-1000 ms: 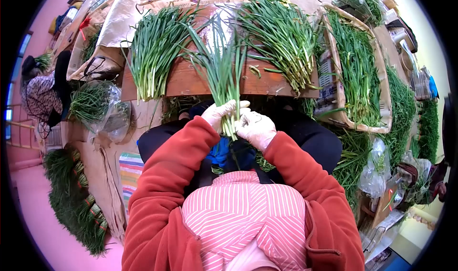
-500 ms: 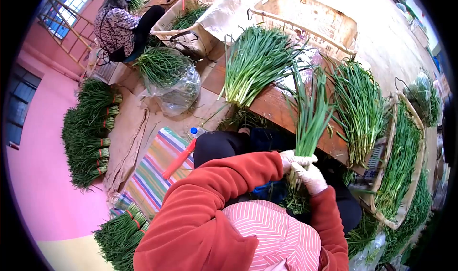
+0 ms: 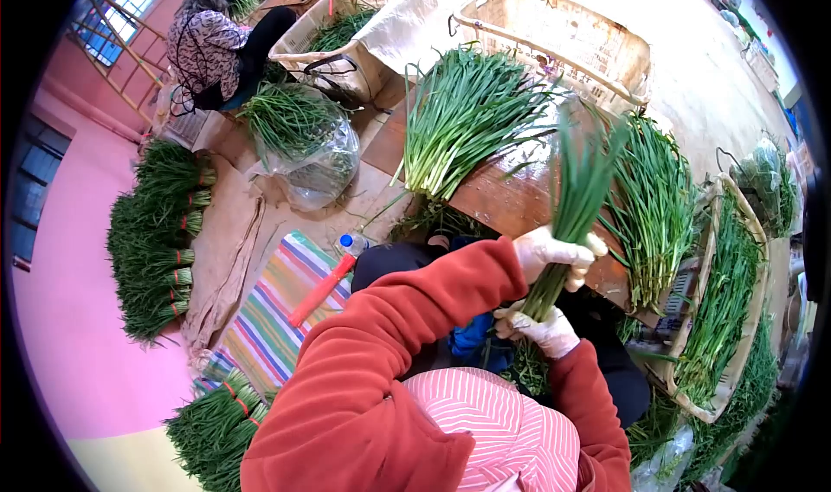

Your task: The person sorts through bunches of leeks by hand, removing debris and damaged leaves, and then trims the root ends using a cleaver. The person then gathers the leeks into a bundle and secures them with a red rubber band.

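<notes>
A bunch of garlic chives [image 3: 582,180] stands tilted in my gloved hands over my lap, its leaf tips blurred. My left hand [image 3: 556,254] wraps round the middle of the stems. Lower down, my right hand [image 3: 545,329] closes about the stem ends. Just beyond, on the brown wooden board [image 3: 493,199], lies a large loose pile of chives [image 3: 463,124]. Another pile [image 3: 653,211] lies on the board's right side. Below my hands, loose green scraps [image 3: 528,369] show in my lap.
Tied chive bundles [image 3: 156,241] line the pink wall; one more [image 3: 221,423] lies lower left. Red ties [image 3: 322,291] and a blue-capped bottle [image 3: 353,244] rest by a striped mat [image 3: 277,310]. Crates [image 3: 563,42] stand behind and at right [image 3: 723,293]. Another person [image 3: 208,51] sits upper left.
My left hand has moved up the chives, while my right hand has dropped to the stem ends. The bunch has risen and now leans right.
</notes>
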`<action>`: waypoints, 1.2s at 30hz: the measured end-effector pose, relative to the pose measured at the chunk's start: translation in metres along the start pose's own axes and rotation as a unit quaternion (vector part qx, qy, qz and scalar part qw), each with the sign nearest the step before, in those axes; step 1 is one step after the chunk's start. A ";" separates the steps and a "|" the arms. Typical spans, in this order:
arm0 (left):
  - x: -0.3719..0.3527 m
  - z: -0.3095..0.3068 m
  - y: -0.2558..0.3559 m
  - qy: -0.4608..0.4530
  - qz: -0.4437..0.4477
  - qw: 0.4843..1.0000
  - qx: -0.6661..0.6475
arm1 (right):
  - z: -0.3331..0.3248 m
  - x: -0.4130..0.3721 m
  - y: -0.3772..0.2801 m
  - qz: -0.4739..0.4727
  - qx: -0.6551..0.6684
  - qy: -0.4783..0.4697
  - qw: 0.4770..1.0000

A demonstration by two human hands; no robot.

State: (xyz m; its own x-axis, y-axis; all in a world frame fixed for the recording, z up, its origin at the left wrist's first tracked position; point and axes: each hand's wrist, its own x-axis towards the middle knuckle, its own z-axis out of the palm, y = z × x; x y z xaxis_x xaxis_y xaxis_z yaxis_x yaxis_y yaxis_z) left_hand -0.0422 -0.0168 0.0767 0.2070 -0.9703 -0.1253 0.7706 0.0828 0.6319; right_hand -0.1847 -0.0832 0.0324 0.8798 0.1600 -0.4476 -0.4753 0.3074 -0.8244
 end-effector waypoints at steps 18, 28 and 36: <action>0.061 -0.072 0.076 0.120 0.139 0.960 0.209 | -0.096 0.009 -0.003 -0.019 -0.130 0.319 0.939; 0.068 -0.079 0.028 0.049 0.023 0.994 -0.090 | -0.060 0.008 -0.039 -0.228 -0.330 0.344 0.849; 0.059 -0.064 0.017 0.053 -0.009 0.997 -0.057 | -0.057 0.001 -0.026 -0.176 -0.279 0.325 0.886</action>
State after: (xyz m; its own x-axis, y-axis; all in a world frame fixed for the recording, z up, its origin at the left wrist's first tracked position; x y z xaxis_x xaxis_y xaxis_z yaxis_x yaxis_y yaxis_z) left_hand 0.0217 -0.0582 0.0316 0.2498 -0.9429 -0.2203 0.8376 0.0962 0.5378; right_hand -0.1716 -0.1442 0.0342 0.8712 -0.4836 -0.0840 -0.2600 -0.3096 -0.9146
